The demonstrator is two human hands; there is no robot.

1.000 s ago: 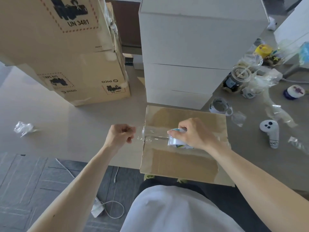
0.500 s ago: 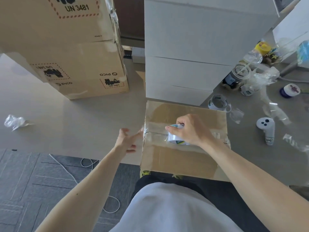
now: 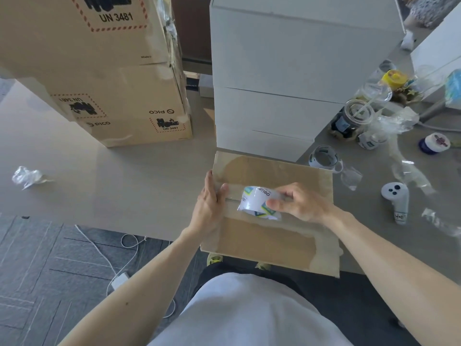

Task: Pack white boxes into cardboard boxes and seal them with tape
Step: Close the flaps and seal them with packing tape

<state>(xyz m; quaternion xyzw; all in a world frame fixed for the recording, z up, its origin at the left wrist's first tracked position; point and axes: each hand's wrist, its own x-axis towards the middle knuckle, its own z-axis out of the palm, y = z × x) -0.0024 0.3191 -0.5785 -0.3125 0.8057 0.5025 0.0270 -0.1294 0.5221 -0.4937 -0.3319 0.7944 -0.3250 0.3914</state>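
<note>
crumpled wrap (image 3: 26,177): lies alone towards the desk's (image 3: 124,186) left edge, well apart from the work.
brown cartons (image 3: 112,83): stacked at the back left, out of the way.
left hand (image 3: 209,204): laid flat with straight fingers, pressing the tape's start down at the left edge of the cardboard box (image 3: 262,242).
cardboard box: flaps closed, sitting at the desk's near edge with its front seeming to hang a little past it.
tape roll (image 3: 258,201): on the box's centre seam, just beside the left hand.
right hand (image 3: 300,204): fingers and thumb curled round the roll, gripping it.
white boxes (image 3: 287,96): stacked right behind the cardboard box; i can't tell what's inside the closed one.
step, as i read it: running tape along the seam, barely begun.
doing it well: hold the left palm firm on the tape end, draw the roll straight rightward and low along the seam, and carry it over the right edge before cutting.
risk: the overhanging box might tip under a heavy press.
spare tape roll (image 3: 324,158) and controller (image 3: 396,198): right of the box, clear of the roll's path.
</note>
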